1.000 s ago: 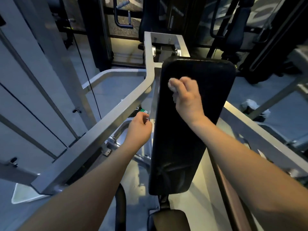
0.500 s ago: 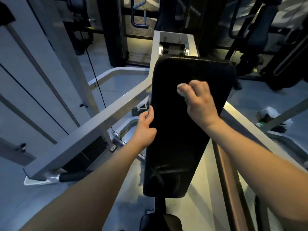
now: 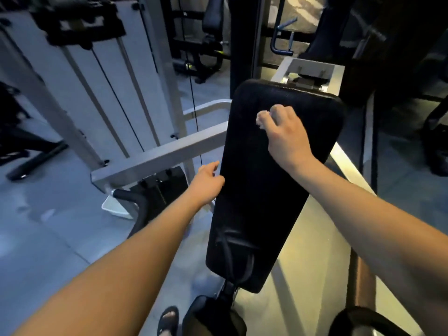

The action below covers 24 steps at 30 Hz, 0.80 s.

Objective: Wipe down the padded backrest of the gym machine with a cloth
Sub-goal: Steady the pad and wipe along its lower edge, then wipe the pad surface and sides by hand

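Head view, looking down at one gym machine and two bare forearms reaching in from the bottom edge. At far left stands a white upright frame (image 3: 80, 88). One grey square bar (image 3: 157, 156) runs from it towards the middle, ending behind the pad. Low down, one foot (image 3: 168, 320) in a dark open sandal stands on the grey floor (image 3: 48, 214).

Next comes the left hand (image 3: 207, 181), fingers loosely straight, resting against the left edge of the pad about halfway up. Whether any fingers reach behind the edge cannot be told.

In the centre is the single black padded backrest (image 3: 261, 202), long and tilted, narrower at the bottom.

Right of centre, the right hand (image 3: 286, 135) lies on the upper part of the backrest, knuckles up, fingers curled round one small white cloth (image 3: 261, 119). Only a crumpled corner of the cloth shows past the fingertips, touching the pad.
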### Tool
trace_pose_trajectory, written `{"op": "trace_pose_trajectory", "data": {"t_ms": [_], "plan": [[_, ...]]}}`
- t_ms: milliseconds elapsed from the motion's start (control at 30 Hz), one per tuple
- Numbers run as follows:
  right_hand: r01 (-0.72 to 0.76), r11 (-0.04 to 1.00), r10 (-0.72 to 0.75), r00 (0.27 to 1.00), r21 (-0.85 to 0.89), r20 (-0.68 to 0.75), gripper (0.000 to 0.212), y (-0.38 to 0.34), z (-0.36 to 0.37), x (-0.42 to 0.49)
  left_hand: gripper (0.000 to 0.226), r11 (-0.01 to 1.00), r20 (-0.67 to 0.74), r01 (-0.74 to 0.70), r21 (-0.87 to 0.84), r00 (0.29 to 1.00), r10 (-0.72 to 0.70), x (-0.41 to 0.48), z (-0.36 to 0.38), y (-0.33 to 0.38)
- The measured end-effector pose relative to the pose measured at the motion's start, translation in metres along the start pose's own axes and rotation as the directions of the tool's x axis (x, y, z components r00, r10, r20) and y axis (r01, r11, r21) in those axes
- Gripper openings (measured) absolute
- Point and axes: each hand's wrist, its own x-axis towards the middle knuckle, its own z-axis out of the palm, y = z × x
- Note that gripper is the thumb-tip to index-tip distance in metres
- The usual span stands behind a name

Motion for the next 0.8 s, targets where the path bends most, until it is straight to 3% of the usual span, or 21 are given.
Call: {"op": "trace_pose_trajectory", "data": {"t_ms": [133,233,300,367,433,533,600,700,800], "plan": [[0.209,0.977,-0.211,0.968,0.028,0.138,0.007,-0.039,0.038,-0.076,0.042,0.996,-0.109,0.085,0.01,0.991,-0.083,-0.026,-0.003,-0.012],[0.295,0.95,-0.313,0.871,0.108,0.378,0.01,-0.054,0.041,-0.131,0.028,0.996,-0.138,0.087,-0.017,0.987,-0.088,-0.038,-0.007,-0.015],[0.135,0.975,-0.21,0.807,0.175,0.552,0.012,-0.058,0.031,-0.136,0.025,0.996,-0.121,0.083,-0.034,0.989,-0.087,-0.042,-0.004,-0.018],[-0.117,0.955,-0.087,0.768,0.273,0.634,0.017,-0.062,0.018,-0.127,0.023,0.996,-0.074,0.087,-0.035,0.993,-0.09,-0.047,0.0,-0.02],[-0.413,0.828,0.082,0.758,0.379,0.647,0.016,-0.069,-0.002,-0.111,0.024,0.994,-0.023,0.09,-0.068,0.996,-0.091,-0.052,0.007,-0.024],[-0.725,0.524,0.275,0.641,0.447,0.716,0.023,-0.084,-0.032,-0.092,0.019,0.972,0.094,0.087,-0.22,0.993,-0.067,-0.061,0.011,-0.027],[-0.81,0.35,0.31,0.573,0.47,0.759,0.022,-0.098,-0.043,-0.086,0.024,0.939,0.186,0.049,-0.34,0.982,0.016,-0.068,0.008,-0.03],[-0.85,0.136,0.317,0.525,0.51,0.79,0.019,-0.116,-0.051,-0.078,0.022,0.926,0.168,-0.045,-0.374,0.979,0.115,-0.072,-0.003,-0.035],[-0.859,0.064,0.301,0.501,0.507,0.811,0.019,-0.123,-0.057,-0.068,0.018,0.909,0.133,-0.076,-0.41,0.981,0.141,-0.067,-0.017,-0.043]]}}
